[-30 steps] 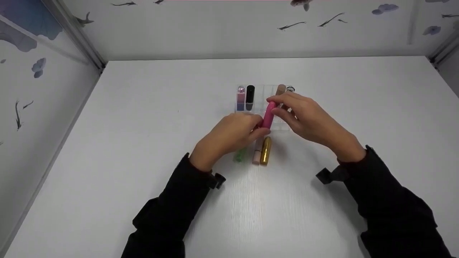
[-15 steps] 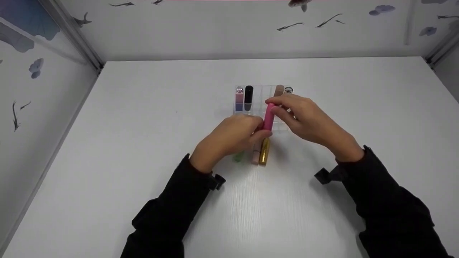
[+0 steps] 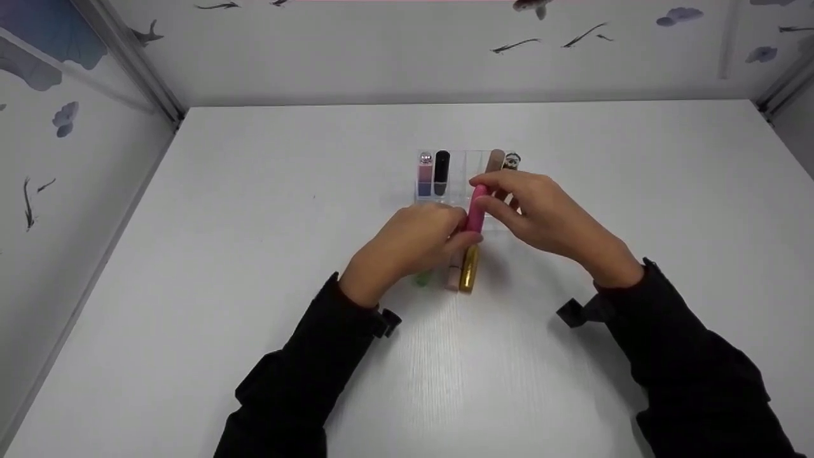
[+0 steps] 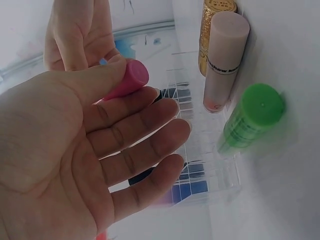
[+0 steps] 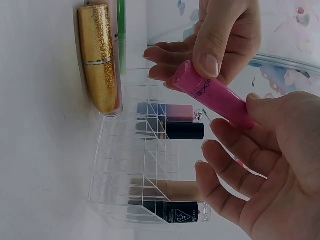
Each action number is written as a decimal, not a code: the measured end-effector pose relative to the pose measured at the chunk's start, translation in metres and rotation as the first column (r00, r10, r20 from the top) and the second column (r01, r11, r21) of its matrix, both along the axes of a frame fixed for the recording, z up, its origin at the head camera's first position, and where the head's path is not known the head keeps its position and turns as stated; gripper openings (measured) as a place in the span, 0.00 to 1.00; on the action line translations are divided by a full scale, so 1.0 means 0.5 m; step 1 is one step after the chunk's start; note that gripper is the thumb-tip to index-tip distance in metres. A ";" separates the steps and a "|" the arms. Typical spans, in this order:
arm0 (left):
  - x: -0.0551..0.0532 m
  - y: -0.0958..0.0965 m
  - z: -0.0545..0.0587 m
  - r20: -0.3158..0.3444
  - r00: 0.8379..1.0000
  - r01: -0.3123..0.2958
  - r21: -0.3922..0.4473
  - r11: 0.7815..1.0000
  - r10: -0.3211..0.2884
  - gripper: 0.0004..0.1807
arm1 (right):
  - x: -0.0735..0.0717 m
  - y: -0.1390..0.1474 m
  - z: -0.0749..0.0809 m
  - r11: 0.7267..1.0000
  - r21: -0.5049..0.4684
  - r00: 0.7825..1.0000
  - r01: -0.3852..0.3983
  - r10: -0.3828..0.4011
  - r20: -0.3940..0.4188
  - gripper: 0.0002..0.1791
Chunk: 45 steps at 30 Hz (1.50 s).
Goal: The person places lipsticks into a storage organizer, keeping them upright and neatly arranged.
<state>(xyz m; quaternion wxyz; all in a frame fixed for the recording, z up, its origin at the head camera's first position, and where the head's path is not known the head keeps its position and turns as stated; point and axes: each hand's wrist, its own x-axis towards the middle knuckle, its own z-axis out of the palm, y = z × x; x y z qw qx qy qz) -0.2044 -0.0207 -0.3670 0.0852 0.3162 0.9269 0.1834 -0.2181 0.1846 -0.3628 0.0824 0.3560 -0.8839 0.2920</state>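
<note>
A pink lipstick tube (image 3: 475,213) with dark lettering is held between both hands, tilted, above the front of a clear compartment organizer (image 3: 435,199). My left hand (image 3: 410,238) pinches its lower end between thumb and index finger; the other fingers extend loosely, as the left wrist view shows. At the upper end, my right hand (image 3: 540,210) pinches the tube with thumb and fingertips. Just in front of the organizer are a gold tube (image 5: 97,57), a pale pink tube (image 4: 224,60) and a green-capped tube (image 4: 262,107), partly hidden by my left hand in the head view.
In the organizer's back row stand a pink-and-blue tube (image 3: 425,172), a black tube (image 3: 442,168), a beige tube (image 3: 495,160) and a black tube with a silvery top (image 5: 180,212). White printed panels (image 3: 381,57) border the white table (image 3: 267,191) behind and at the sides.
The pink tube has become slightly more upright and moved a little toward me. My right thumb sits slightly lower along it. Both hands keep their hold.
</note>
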 end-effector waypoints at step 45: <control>-0.034 -0.034 -0.027 -0.205 0.901 -0.388 0.017 0.922 0.383 0.09 | -0.005 -0.002 0.006 0.987 -0.113 0.976 0.111 -0.130 -0.173 0.19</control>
